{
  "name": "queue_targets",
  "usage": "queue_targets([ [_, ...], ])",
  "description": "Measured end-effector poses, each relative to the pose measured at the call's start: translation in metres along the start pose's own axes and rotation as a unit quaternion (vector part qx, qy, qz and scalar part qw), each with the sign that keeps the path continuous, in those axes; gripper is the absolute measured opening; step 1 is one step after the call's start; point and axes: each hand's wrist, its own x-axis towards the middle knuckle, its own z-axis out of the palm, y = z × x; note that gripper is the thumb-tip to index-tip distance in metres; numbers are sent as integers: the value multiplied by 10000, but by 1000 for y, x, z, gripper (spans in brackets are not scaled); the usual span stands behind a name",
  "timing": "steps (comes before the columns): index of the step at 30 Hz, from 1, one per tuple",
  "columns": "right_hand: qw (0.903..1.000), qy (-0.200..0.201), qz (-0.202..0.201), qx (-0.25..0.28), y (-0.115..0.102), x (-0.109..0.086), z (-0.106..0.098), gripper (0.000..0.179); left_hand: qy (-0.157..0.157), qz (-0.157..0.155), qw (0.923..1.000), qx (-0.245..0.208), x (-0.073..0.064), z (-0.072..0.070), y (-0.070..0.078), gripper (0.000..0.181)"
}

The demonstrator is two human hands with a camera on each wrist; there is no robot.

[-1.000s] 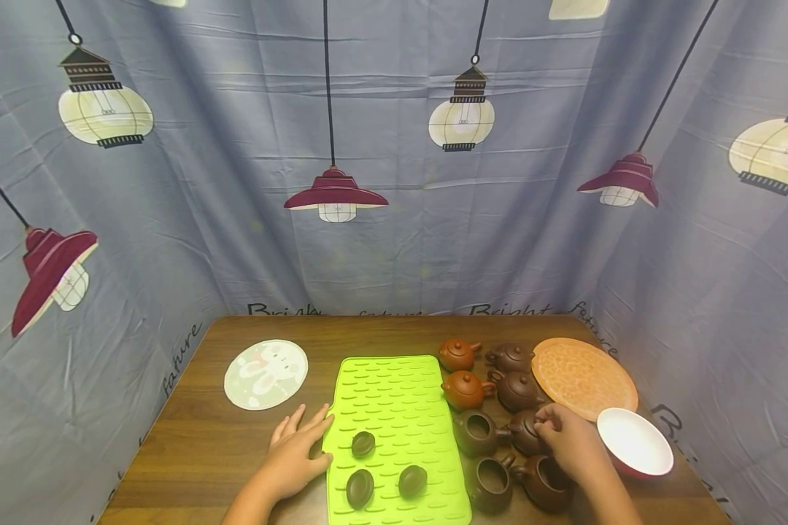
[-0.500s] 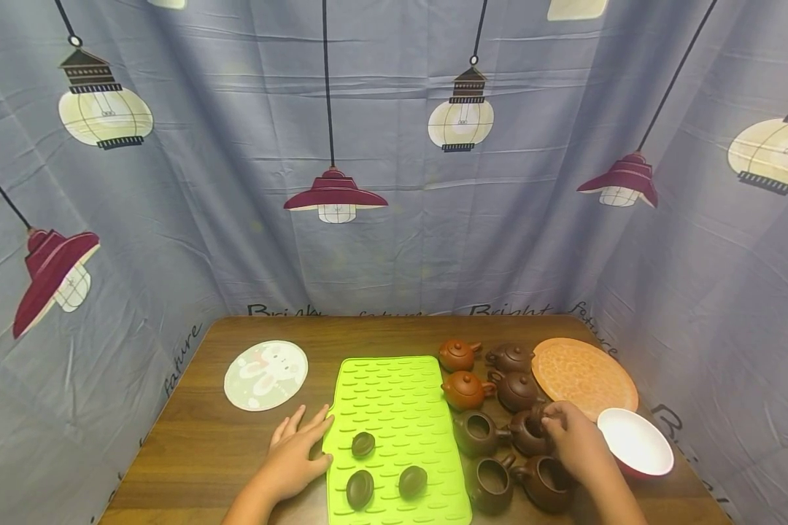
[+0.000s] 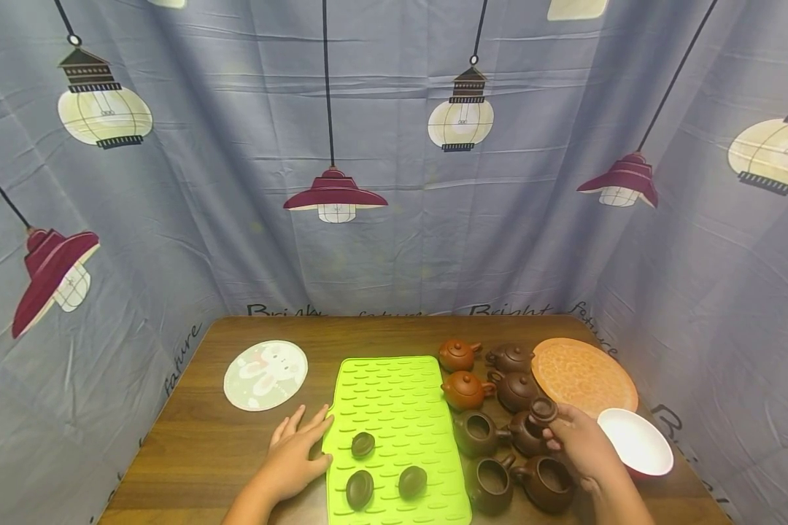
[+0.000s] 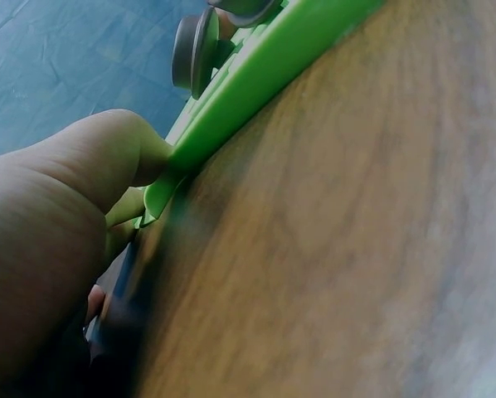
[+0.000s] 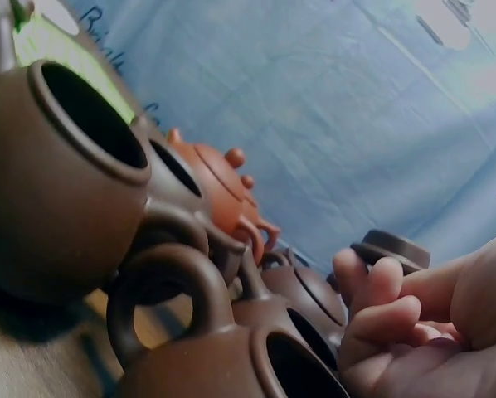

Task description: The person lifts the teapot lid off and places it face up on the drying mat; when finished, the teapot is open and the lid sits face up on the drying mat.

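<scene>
Head view: my right hand [image 3: 584, 442] has just lifted a dark lid [image 3: 543, 410] and pinches it, underside up, near its teapot [image 3: 525, 441]; 3 lids [image 3: 360, 489] lie on the green mat [image 3: 394, 397]. Left wrist: my left hand [image 4: 53, 215], relaxed, touches the mat's edge. Right wrist: now 4 pots [image 5: 45, 199] stand uncovered.

Right hand [image 3: 584, 443] plus lid [image 3: 543, 410] hemmed in: white bowl [image 3: 635, 441] just right, lidded brown teapot [image 3: 517, 392] ahead, open-topped pot [image 3: 542, 502] nearside. Dark pots [image 3: 490, 504] leftward packed close; passage is over their tops. Green mat [image 3: 394, 394]: far half free; three small lids [image 3: 360, 489] obstruct near half, left hand [image 3: 292, 458] the left edge.
</scene>
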Motion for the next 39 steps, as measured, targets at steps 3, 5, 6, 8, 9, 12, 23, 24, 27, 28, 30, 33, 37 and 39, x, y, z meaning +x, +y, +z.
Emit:
queue_targets([
  [3,9984,-225,-76,513,3,1,1,40,9,-10,10000,25,0,0,0,68],
  [5,9960,-448,-163,757,5,2,1,39,5,-17,10000,44,0,0,0,68],
  [6,9946,-566,-231,835,5,2,1,38,7,-16,10000,53,0,0,0,68],
  [8,9919,-738,-348,974,6,2,2,37,0,-18,10000,61,0,0,0,68],
  [9,9905,-826,-417,1017,6,2,2,37,-1,-20,10000,56,0,0,0,69],
  [12,9858,-1097,-607,1114,4,2,5,35,2,-6,10000,28,0,1,0,69],
  [23,9768,-1588,-702,1256,-7,4,26,20,-2,-9,10000,11,0,0,-1,69],
  [24,9758,-1627,-726,1272,-7,5,28,19,-4,-5,10000,8,0,0,-1,69],
  [27,9749,-1650,-753,1291,-10,6,36,21,-6,-2,10000,0,1,1,-1,69],
  [28,9750,-1642,-756,1293,-12,7,39,22,-8,-3,10000,-5,1,1,-1,69],
  [30,9741,-1672,-753,1324,-14,7,45,23,-3,-5,10000,-10,1,1,-1,69],
  [33,9739,-1696,-689,1342,-20,8,55,22,3,-3,10000,-3,1,1,-2,69],
  [37,9746,-1717,-557,1322,-25,9,68,22,9,9,10000,26,1,1,-2,69],
  [39,9749,-1755,-503,1278,-27,10,74,25,8,5,10000,36,1,1,-2,69],
])
